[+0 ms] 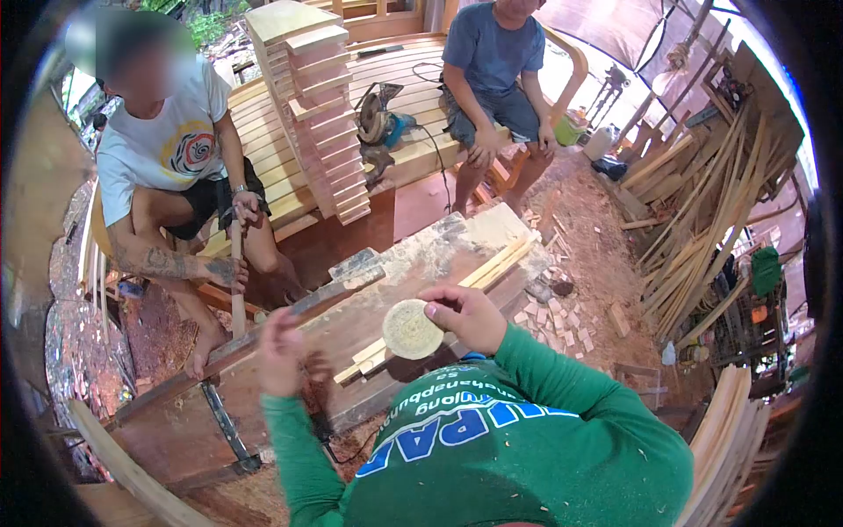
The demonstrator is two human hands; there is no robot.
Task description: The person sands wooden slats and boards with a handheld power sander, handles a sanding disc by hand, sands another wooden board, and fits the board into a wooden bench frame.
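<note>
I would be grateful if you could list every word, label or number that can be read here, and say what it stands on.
"UPA", large blue letters on the green shirt; the end letters are only partly seen.
"sa", small and pale, same shirt.
"ulong", small, part of a word, same shirt.
"ahanapbu", small, cut off, same shirt.
Any lettering on the white shirt or power saw is too small to read.

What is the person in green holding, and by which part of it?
The right hand holds a pale round disc by its rim; the blurred left hand appears empty.
</note>
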